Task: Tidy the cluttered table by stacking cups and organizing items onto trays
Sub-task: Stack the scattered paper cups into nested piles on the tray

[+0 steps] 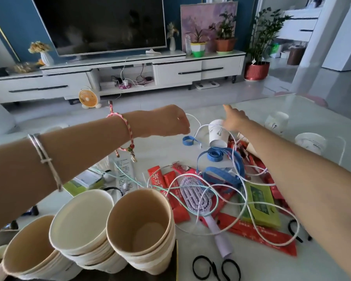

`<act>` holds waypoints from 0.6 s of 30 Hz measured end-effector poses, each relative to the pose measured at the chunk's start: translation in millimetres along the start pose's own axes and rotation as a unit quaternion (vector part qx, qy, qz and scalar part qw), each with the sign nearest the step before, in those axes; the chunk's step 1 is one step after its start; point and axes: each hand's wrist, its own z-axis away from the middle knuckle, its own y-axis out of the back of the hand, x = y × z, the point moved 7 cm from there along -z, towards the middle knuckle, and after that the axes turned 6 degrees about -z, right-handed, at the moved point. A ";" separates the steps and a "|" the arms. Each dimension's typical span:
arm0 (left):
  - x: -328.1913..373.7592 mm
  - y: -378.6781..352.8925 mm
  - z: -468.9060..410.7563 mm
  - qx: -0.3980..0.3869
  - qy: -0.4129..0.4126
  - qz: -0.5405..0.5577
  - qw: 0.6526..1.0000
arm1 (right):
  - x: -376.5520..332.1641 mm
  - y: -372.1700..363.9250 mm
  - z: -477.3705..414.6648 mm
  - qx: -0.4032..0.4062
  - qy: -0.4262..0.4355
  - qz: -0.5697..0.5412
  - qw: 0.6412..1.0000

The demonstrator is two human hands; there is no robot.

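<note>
Left grip (166,122): fingers curled, a white cable (191,115) leaving them at the fingertip side. I judge it pinched and lifted so that the tangle comes away from the cup beside it.

Right grip (234,119): stretched forward onto a white paper cup (218,134), thumb pointing out. The fingers are hidden behind the hand, so I cannot tell whether they have closed on the cup. The cup sits tilted among the cable loops near the far middle of the surface (251,266); I judge it the next cup for stacking.

Two more white cups (277,122) (310,141) stand apart on the far right, not yet collected.

Nearest me are three cup stacks, touching side by side: a brown one at right (142,224), a white-lined one in the middle (81,218) and a brown one at left (28,246). Each top cup is empty. Something dark lies under them; I cannot confirm it is a tray.

Loose between the stacks and the grips are red sachets (257,236), a purple hairbrush (193,193) and a blue strap (221,175), all crossed by cable, and none of them visibly on a tray
</note>
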 end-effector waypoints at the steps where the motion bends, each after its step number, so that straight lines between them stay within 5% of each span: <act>1: -1.9 -0.1 -2.0 0.001 0.003 0.007 1.000 | 0.8 -7.4 -3.1 -0.045 -0.015 0.018 0.999; 5: -14.5 6.8 -4.0 0.018 0.013 0.047 0.999 | -8.4 -16.2 -1.8 -0.113 -0.002 -0.018 0.993; 11: -32.5 35.8 24.2 0.118 0.042 0.126 0.984 | -88.5 47.8 52.5 0.037 0.205 -0.131 0.969; 18: -57.2 63.3 112.3 0.184 0.056 0.164 0.967 | -202.5 75.1 202.7 -0.012 0.431 -0.160 0.888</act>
